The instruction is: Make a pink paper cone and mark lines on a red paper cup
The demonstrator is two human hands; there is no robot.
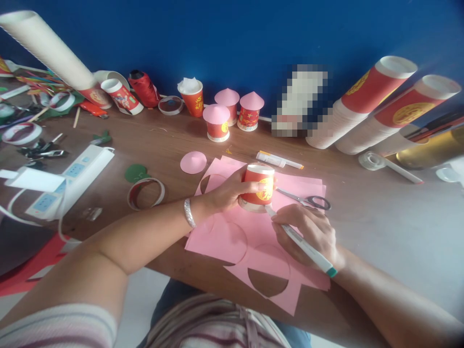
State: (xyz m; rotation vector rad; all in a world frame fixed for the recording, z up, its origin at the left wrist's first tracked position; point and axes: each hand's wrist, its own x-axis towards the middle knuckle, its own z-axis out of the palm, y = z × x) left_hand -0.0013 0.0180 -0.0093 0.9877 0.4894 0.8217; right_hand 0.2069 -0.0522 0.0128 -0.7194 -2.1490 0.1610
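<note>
My left hand [234,188] is wrapped round a red paper cup [256,195] with a gold emblem, held upside down above pink paper sheets [221,237]. In my right hand [310,232] is a white marker pen [306,249] with a green end. Its tip is at the white band along the cup's lower rim, where some faint marks show. The sheets have round cut-outs and drawn circles. Scissors [304,198] with dark handles lie on the paper just beyond my right hand.
Behind stand small red cups [218,129] with pink cone tops. A loose pink cone [193,162], a tape roll [146,193] and more markers [279,160] lie around the paper. Tall cup stacks [362,101] lean at right; a power strip [72,181] sits left.
</note>
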